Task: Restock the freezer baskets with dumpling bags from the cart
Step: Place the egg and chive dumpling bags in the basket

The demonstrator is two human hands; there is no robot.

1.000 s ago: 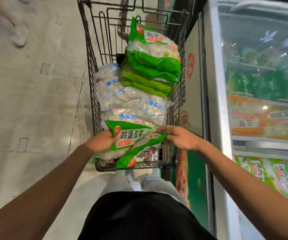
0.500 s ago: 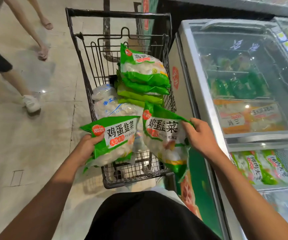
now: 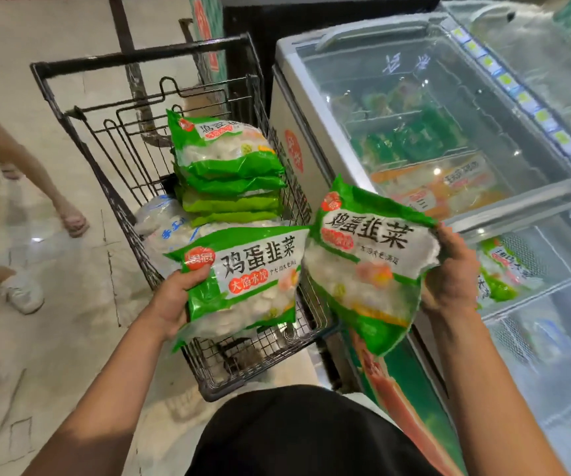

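From the head view, one green dumpling bag point(image 3: 243, 280) is grasped by the left hand point(image 3: 174, 297) above the cart point(image 3: 133, 187), another point(image 3: 366, 266) by the right hand point(image 3: 452, 276). The freezer point(image 3: 311, 108) lies rightward, so the right-hand bag is judged nearer its baskets.

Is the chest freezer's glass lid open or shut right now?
Cannot tell for sure. The glass lid covers the far baskets; the near basket of green bags looks uncovered past a lid rail, but glare blurs it.
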